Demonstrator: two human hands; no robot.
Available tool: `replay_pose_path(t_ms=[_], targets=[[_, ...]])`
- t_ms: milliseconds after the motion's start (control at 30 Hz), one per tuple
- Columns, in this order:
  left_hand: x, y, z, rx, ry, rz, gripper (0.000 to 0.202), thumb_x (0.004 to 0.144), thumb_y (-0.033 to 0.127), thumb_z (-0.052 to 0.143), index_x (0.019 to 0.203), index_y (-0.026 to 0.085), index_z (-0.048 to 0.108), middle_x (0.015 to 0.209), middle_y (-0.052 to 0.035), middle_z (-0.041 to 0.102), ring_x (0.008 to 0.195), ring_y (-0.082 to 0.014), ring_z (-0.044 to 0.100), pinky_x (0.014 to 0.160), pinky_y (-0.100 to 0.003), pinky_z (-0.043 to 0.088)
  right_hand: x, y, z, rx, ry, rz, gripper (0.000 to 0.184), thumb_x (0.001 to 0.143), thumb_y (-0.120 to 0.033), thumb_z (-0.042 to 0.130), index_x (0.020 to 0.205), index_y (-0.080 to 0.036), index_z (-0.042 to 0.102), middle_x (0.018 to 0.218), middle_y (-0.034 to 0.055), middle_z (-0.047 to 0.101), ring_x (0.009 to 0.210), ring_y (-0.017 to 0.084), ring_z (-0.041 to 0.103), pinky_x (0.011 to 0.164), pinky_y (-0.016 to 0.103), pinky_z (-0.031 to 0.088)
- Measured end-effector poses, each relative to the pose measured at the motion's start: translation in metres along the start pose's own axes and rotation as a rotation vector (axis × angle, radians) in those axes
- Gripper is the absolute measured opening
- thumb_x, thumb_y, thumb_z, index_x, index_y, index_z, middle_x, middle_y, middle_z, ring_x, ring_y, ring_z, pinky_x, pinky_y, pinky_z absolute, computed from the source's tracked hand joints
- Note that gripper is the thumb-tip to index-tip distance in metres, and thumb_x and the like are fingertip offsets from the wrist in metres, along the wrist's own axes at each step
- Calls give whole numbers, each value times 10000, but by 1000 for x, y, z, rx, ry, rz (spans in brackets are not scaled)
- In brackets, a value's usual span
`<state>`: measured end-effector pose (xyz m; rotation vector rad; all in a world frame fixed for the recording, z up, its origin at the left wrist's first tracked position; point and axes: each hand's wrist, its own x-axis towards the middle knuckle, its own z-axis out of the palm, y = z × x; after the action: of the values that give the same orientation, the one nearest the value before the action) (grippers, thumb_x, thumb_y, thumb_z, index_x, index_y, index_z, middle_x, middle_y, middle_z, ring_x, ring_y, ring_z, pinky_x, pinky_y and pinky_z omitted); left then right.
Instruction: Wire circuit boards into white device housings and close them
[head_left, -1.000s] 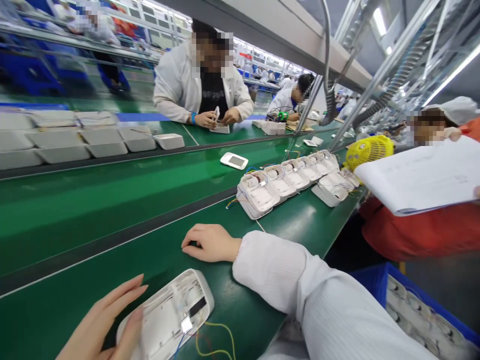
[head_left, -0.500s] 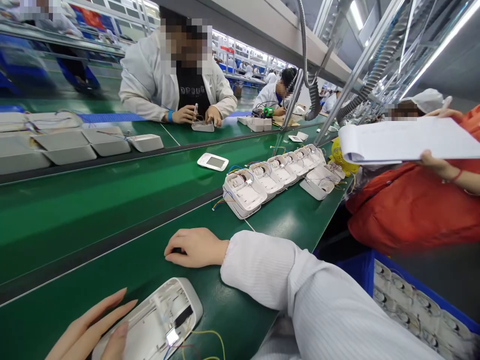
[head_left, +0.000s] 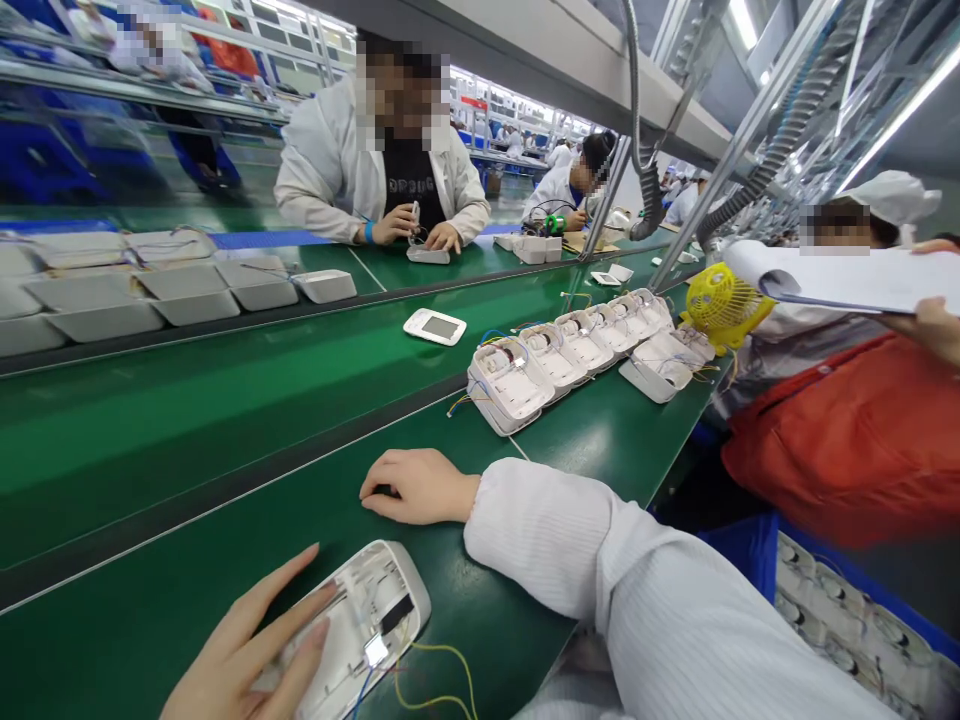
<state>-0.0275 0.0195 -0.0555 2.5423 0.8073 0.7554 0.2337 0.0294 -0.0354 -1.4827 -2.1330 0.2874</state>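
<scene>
Here, left hand (head_left: 247,650): open, fingers spread flat on the housing's left end, pressing rather than gripping.
Housing (head_left: 367,610): white shell, open side up on the green counter (head_left: 150,590) at its near edge, between both hands.
Wires (head_left: 442,675): yellow and blue, trailing loose from its near right corner.
Handling: probably light, stiff thin plastic; the exposed insides look fragile, so hold the outer rim, clear of the wires.
Right hand (head_left: 416,487): palm down just beyond the housing, fingers curled; whether they pinch anything I cannot tell.
Row of housings (head_left: 555,365): well apart, further right.

Left hand (head_left: 247,650) lies flat, fingers stretched forward; right hand (head_left: 416,487) rests palm down, fingers seemingly curled under, forearm angled across
</scene>
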Motion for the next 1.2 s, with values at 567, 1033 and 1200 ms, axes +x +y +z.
replay_pose_path(t_ms=[567,1033,1200], targets=[[14,21,-12,-337,238,-307,233,881,137,520,1063,168,663,1117,-99,697,1057,-216,642,936,-399,517,-9,-7,0,154,9,17,88,913,-213,573,880,-210,655,942,26,661,728,143,585,663,281,466],[13,22,-7,-209,120,-124,183,905,210,558,1027,135,671,1108,-113,695,1093,-252,597,982,-439,474,131,60,3,-379,335,469,737,806,-321,682,1433,-123,350,1474,228,338,1390,360,289,1127,564,257],[13,25,-9,-197,88,-170,203,933,215,510,1017,152,683,1143,-105,686,1111,-258,586,975,-446,463,147,90,-4,-471,113,779,607,891,-464,580,1390,-142,455,1349,229,481,1277,411,409,1002,609,373]])
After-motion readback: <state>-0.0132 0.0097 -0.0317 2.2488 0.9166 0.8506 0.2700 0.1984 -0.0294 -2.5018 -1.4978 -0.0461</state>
